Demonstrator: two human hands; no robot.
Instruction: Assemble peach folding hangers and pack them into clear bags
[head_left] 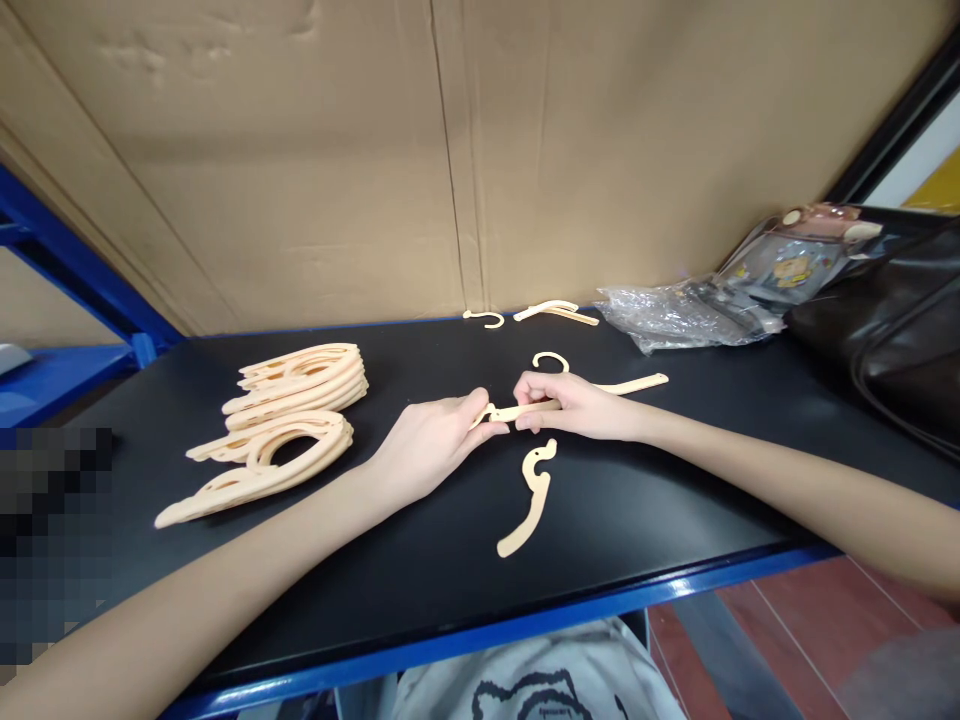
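My left hand [431, 440] is closed, pinching one end of a beige hanger arm [506, 413] over the middle of the table. Fingers of my right hand [574, 405] are shut around the same arm's other end, hiding part of it. Just beyond my right hand shows a loose beige hook [551, 359], and a straight hanger arm [637, 384] sticks out behind its wrist. A curved hanger arm [535, 505] with a notched, rounded end lies flat nearer to me. Whether a second piece sits in my left fingers is hidden.
Folded beige hangers [296, 385] are piled at the left of the black table [420, 610]. At the back lie another hook [487, 318] and several hanger arms [555, 311]. Clear plastic bags [682, 315] and a dark bag [885, 330] occupy the right; cardboard [360, 160] stands behind.
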